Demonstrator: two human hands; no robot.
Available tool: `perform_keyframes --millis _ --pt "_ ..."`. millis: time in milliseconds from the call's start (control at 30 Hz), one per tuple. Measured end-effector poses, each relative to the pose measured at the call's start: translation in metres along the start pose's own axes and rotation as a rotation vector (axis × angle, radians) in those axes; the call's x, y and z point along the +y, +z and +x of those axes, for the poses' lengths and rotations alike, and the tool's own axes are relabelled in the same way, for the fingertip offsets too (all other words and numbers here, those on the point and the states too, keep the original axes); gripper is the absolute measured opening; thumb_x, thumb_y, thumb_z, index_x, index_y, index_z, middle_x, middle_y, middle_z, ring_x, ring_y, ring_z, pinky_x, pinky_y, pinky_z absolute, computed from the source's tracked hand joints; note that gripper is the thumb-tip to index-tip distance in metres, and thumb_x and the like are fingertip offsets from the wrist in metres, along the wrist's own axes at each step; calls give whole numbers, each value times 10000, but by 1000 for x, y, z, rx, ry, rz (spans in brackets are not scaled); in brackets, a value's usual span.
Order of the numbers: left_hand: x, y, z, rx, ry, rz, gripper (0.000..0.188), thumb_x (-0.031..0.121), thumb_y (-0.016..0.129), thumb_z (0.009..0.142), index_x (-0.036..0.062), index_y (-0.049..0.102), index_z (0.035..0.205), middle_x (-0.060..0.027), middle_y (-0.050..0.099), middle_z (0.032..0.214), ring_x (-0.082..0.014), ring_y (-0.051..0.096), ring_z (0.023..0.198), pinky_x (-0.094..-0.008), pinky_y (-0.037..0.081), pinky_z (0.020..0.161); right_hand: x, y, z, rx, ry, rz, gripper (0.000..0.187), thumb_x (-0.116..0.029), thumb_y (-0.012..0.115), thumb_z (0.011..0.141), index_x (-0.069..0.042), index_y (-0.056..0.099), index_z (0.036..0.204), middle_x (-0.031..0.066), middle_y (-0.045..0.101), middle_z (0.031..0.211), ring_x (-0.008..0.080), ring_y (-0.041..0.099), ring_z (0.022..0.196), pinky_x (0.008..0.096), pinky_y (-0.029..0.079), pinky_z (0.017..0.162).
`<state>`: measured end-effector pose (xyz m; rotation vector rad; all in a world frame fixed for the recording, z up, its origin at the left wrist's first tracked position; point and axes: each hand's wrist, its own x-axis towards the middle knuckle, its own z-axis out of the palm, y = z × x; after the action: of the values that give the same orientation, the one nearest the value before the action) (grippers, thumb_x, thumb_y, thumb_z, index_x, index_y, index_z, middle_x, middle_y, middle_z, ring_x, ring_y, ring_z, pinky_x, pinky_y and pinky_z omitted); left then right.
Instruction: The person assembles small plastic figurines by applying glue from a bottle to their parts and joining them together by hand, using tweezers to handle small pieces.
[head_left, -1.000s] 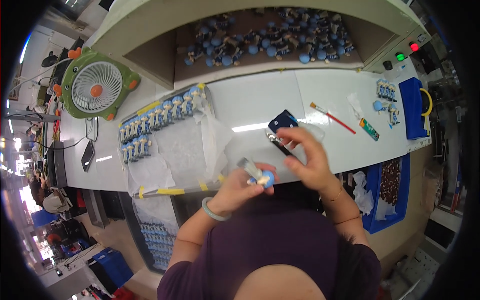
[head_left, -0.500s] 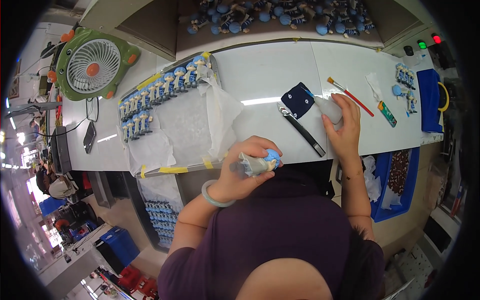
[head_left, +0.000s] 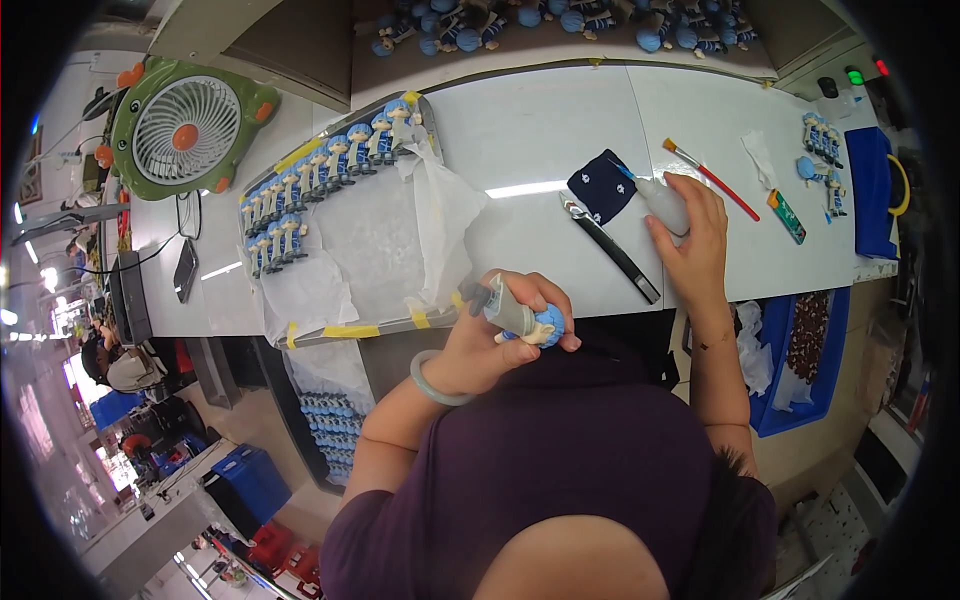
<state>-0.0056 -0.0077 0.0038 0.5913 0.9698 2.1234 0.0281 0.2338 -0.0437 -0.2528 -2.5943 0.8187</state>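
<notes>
My left hand (head_left: pixel 490 345), with a pale bangle on its wrist, is closed around a figurine (head_left: pixel 520 317) in front of my chest. The figurine has blue hair and a grey-white body; its head points right and toward me, its dark base up and left. My right hand (head_left: pixel 692 235) curls its fingers and thumb around a translucent squeeze bottle (head_left: pixel 663 206) low over the table. The bottle's thin blue tip points at a dark folded cloth (head_left: pixel 603 187) with small white motifs. Beside the cloth lies a black-handled craft knife (head_left: pixel 615 250).
At left stand a paper-lined tray (head_left: pixel 375 225) with rows of blue-haired figurines (head_left: pixel 338 155) and a green fan (head_left: pixel 187 130). At right lie a red brush (head_left: pixel 715 180), a green-orange packet (head_left: pixel 787 216) and several figurines (head_left: pixel 822 140). A shelf (head_left: pixel 560 62) of figurines crosses the back.
The figurine has tilted in my left hand, its dark base swinging up and away from me. My right hand stays at the squeeze bottle. The whole view has shifted slightly.
</notes>
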Motion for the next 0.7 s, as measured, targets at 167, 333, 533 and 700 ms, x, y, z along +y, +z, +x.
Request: perform_keyframes --millis 167,333,533,700 --pt "2 1 0 -16 2 5 311 142 594 794 102 405 1037 -158 486 976 -225 539 860 -341 452 777 0 -2 -1 -34 15 -19 377 -116 622 693 -70 535 1057 98 519 1041 264 456 998 355 329 877" --pt "7 0 -3 13 -83 -30 398 241 564 814 40 397 1115 -114 472 953 -196 517 865 -333 424 774 -2 -5 -4 26 42 299 349 -106 582 742 -23 514 1074 97 519 1015 209 481 964 303 357 846" --pt "6 4 -3 117 -66 67 403 256 580 781 34 426 1080 -129 456 877 -221 514 744 -355 427 694 -39 -43 -17 -437 428 1179 423 -79 581 713 0 437 1103 88 522 937 110 476 815 228 378 765" --pt "6 5 -6 160 -86 90 448 278 617 762 19 422 1071 -121 466 883 -211 520 740 -352 431 691 -57 -45 -21 -393 147 913 398 14 643 649 -17 491 1016 67 554 890 146 543 784 241 430 712"
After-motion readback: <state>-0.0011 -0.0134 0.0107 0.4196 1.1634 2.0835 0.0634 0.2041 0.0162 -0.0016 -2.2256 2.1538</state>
